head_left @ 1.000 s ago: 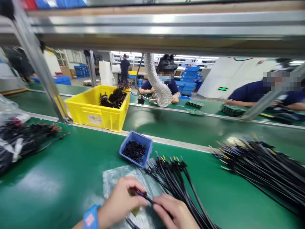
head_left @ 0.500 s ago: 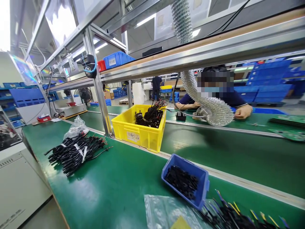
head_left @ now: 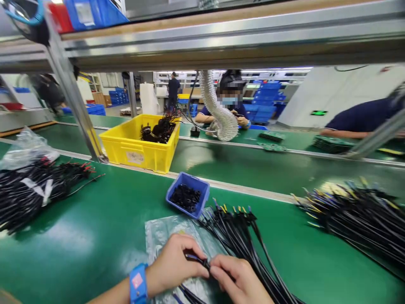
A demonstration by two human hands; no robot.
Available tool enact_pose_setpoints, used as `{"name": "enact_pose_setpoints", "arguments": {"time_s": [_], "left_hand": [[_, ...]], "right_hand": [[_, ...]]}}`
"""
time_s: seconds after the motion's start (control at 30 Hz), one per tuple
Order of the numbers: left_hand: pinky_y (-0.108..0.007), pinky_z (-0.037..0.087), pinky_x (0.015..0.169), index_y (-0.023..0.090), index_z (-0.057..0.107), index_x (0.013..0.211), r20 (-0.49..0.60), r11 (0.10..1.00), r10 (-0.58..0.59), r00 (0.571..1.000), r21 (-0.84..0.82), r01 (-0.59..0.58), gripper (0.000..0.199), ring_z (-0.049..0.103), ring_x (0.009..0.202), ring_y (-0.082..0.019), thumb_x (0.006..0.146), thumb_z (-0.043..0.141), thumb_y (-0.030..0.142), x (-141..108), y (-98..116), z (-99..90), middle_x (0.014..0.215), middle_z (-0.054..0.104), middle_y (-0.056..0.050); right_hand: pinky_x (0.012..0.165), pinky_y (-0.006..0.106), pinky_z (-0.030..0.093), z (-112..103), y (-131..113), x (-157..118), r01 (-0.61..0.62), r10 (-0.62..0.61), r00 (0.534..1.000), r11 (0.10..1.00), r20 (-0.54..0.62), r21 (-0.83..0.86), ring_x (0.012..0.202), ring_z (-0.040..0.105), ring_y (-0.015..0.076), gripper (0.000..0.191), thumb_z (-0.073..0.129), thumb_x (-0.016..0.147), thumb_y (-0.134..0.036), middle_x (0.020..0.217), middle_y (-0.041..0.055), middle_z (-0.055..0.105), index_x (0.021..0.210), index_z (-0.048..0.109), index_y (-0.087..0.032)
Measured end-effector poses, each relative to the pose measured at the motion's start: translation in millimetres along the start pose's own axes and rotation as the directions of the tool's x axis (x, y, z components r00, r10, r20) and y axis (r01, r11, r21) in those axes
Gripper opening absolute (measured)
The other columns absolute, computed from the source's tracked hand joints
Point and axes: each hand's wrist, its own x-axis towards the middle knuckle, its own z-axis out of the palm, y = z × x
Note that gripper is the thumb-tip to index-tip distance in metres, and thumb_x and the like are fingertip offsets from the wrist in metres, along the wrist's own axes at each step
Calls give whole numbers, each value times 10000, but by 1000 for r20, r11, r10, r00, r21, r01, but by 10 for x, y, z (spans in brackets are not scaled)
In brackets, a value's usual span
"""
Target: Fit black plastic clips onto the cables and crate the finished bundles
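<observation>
Left grip and right grip pinch one black cable between them, over my clear plastic bag. Beyond, on the green bench: blue bin of small black parts, cable bundle nearer and right, yellow crate farther left.

A thin black cable is pinched between the left fingers and the right fingers, over a clear plastic bag. It slopes slightly down to the right, showing blue near its left part and a dark, thicker spot between both grips; its remaining length is hidden.
</observation>
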Motion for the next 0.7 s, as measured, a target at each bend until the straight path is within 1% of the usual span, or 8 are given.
{"name": "enact_pose_setpoints", "arguments": {"time_s": [0.07,0.17,0.4,0.47,0.57,0.7], "left_hand": [[-215,388,612,149,708,622,21,1000,4,1000,18,-4,157,540,641,-128,504,777,71,-11,8,0,611,619,12],[-220,389,634,157,699,619,32,999,11,999,37,-12,155,548,660,-131,517,766,61,-27,-3,7,624,622,18],[-221,398,648,155,690,627,42,998,10,999,59,-13,142,558,679,-136,534,750,66,-24,19,8,643,625,15],[-223,401,655,160,688,639,47,998,8,999,68,-11,132,556,683,-137,549,738,77,-23,40,4,650,624,14],[-224,410,672,168,683,689,66,995,31,997,87,-37,145,554,707,-140,576,707,80,-14,52,-19,691,621,11],[-231,437,727,179,655,828,69,993,66,995,93,-72,332,555,783,-146,559,588,-5,22,20,-84,843,602,-7]], "right_hand": [[515,229,327,-1,-33,6,-53,52,998,998,39,40,522,446,128,340,389,832,-372,509,-22,464,560,480,-190],[514,234,290,-6,-57,6,-106,99,993,989,68,100,517,403,121,324,397,809,-379,503,-33,417,565,476,-182],[506,233,260,-18,-80,14,-124,112,990,979,80,160,519,369,113,322,404,800,-384,507,-40,385,562,467,-175],[502,229,261,-22,-82,14,-111,101,993,981,66,161,517,367,110,312,412,799,-372,509,-43,382,568,475,-173],[502,221,280,-28,-82,4,-83,82,997,987,10,141,521,376,108,272,448,789,-349,523,-43,400,600,522,-168],[500,208,317,-36,-89,-24,-37,44,997,995,-69,91,512,400,102,205,502,776,-313,537,-42,446,645,571,-171]]}}
